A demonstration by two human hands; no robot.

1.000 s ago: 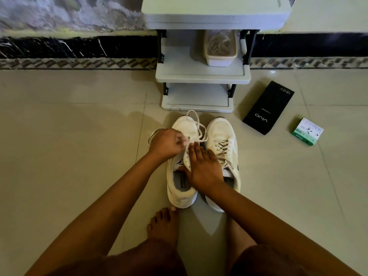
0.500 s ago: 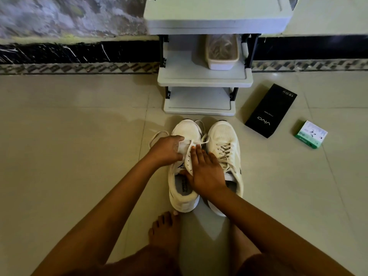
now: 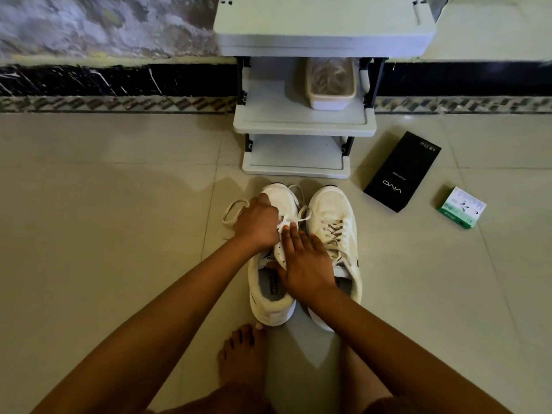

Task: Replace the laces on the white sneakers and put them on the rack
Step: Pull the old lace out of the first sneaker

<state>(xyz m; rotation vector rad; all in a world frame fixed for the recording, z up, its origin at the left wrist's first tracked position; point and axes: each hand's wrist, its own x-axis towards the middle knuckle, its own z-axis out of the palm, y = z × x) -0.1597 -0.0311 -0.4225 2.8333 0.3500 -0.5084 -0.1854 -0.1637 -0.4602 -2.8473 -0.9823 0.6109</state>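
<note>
On the floor tile just before the rack (image 3: 304, 127): left sneaker (image 3: 270, 297), long axis toe-to-rack, your left hand (image 3: 258, 225) fisted on its loose lace (image 3: 231, 212) up by the toe, your right hand (image 3: 304, 261) flat-fingered, pressing the tongue, nearer the heel.

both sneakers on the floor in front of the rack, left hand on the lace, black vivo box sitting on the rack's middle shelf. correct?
Not quite. The black vivo box lies on the floor right of the rack, per the head view. The middle shelf holds a lidded container. The rest stands.
</note>
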